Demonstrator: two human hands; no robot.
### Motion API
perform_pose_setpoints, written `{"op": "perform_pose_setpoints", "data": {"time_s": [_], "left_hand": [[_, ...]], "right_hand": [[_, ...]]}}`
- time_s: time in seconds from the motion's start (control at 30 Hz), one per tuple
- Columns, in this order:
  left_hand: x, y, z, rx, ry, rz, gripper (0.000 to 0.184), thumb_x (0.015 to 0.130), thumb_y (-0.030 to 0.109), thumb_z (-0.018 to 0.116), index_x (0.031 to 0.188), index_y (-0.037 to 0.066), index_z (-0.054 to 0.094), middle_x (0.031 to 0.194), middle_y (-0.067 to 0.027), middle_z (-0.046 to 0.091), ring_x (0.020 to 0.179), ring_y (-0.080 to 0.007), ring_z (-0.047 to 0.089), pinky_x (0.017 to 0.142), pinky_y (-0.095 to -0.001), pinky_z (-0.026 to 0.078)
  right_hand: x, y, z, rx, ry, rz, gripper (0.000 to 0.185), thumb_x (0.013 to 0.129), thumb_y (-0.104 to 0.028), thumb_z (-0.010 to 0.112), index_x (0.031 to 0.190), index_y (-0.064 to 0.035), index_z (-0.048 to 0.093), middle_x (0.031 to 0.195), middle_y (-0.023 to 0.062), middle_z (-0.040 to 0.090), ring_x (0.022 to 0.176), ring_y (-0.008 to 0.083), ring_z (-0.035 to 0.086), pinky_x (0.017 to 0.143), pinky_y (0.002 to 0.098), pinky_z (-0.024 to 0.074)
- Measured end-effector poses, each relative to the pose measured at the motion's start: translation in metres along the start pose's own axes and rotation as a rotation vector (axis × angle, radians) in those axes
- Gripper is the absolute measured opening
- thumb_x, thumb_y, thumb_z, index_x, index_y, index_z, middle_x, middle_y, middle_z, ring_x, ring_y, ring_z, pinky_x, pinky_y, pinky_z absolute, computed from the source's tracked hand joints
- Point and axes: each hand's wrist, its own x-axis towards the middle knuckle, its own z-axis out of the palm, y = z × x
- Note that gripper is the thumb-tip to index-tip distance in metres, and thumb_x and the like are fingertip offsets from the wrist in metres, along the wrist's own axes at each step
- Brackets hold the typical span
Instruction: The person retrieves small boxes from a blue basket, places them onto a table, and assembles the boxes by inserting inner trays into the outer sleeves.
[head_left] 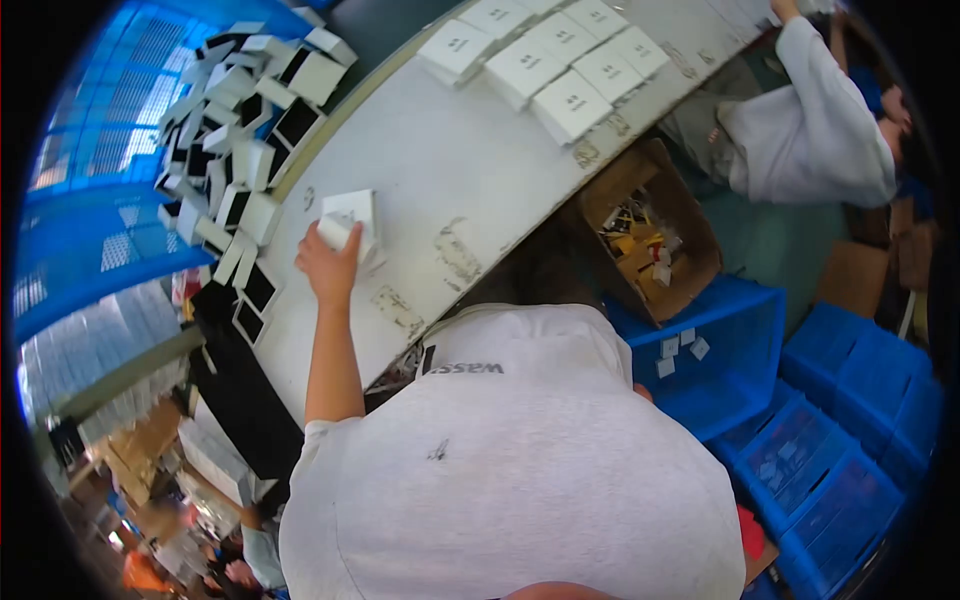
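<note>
On the left part of the worktable, my left hand [332,262] grips a white box [352,210], thumb on the near side and fingers at its left edge. The box lies on the table, and it may be more than one box together; I cannot tell. A small patch of skin shows at the right edge of the white shirt [520,430]; my right hand itself is hidden. Farther along the table stand several white boxes [571,104] in rows, with small dark print on their tops.
A heap of white and black boxes [240,150] lies beyond the worktable's [420,180] left edge, by blue crates [100,230]. At right are a cardboard box [690,285] of scraps, a blue bin [720,370] and stacked blue crates [800,450]. A white-sleeved person [810,130] is at top right.
</note>
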Motion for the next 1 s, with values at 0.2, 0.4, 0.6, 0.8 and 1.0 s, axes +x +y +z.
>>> {"op": "perform_pose_setpoints", "data": {"time_s": [0.2, 0.4, 0.6, 0.8, 1.0], "left_hand": [[-0.009, -0.012, -0.014, -0.577, -0.002, -0.434, 0.052, 0.064, 0.034, 0.077, 0.1, 0.001, 0.058, 0.097, -0.0149, 0.059, 0.092, -0.0267, 0.054, 0.083, -0.0345, 0.042], [-0.079, 0.047, -0.073, -0.819, -0.247, -0.016, 0.034, 0.069, 0.01, 0.074, 0.099, 0.003, 0.059, 0.095, -0.0068, 0.06, 0.092, -0.0184, 0.055, 0.081, -0.0284, 0.044], [-0.108, 0.049, -0.074, -1.219, -0.246, -0.045, 0.015, 0.078, 0.006, 0.064, 0.093, 0.004, 0.061, 0.088, -0.006, 0.061, 0.085, -0.0136, 0.056, 0.077, -0.0247, 0.044], [-0.017, -0.169, -0.026, -0.047, 0.375, -0.416, 0.055, 0.076, 0.048, 0.063, 0.112, 0.006, 0.055, 0.108, -0.0199, 0.054, 0.103, -0.0311, 0.048, 0.09, -0.0414, 0.037], [0.02, -0.205, -0.008, 0.284, 0.037, -0.77, 0.097, 0.062, 0.07, 0.059, 0.134, 0.011, 0.033, 0.131, -0.0231, 0.039, 0.127, -0.0367, 0.028, 0.103, -0.0565, 0.013]], "right_hand": [[0.05, -0.052, -0.073, 0.433, 0.179, 0.209, 0.02, 0.083, -0.017, 0.057, 0.097, -0.0031, 0.06, 0.092, 0.0155, 0.063, 0.088, 0.0279, 0.06, 0.074, 0.0363, 0.0466], [0.058, -0.378, -0.321, 1.403, 0.181, -0.477, 0.05, 0.084, -0.018, 0.06, 0.127, -0.002, 0.039, 0.11, 0.0138, 0.056, 0.103, 0.0229, 0.055, 0.089, 0.0317, 0.0435], [0.065, -0.498, -0.348, 0.628, -0.432, -0.666, 0.06, 0.082, -0.01, 0.062, 0.131, 0.0003, 0.031, 0.117, 0.0111, 0.051, 0.103, 0.015, 0.051, 0.087, 0.0276, 0.0429], [0.105, -0.493, -0.354, 1.282, -0.295, -0.332, 0.05, 0.087, -0.02, 0.057, 0.127, 0.0014, 0.036, 0.11, 0.0089, 0.055, 0.096, 0.0142, 0.056, 0.081, 0.0282, 0.0473], [0.119, -0.488, -0.374, 1.364, -0.342, -0.257, 0.045, 0.089, -0.023, 0.053, 0.126, -0.0016, 0.039, 0.111, 0.0072, 0.056, 0.098, 0.0148, 0.056, 0.079, 0.0284, 0.0475]]}}
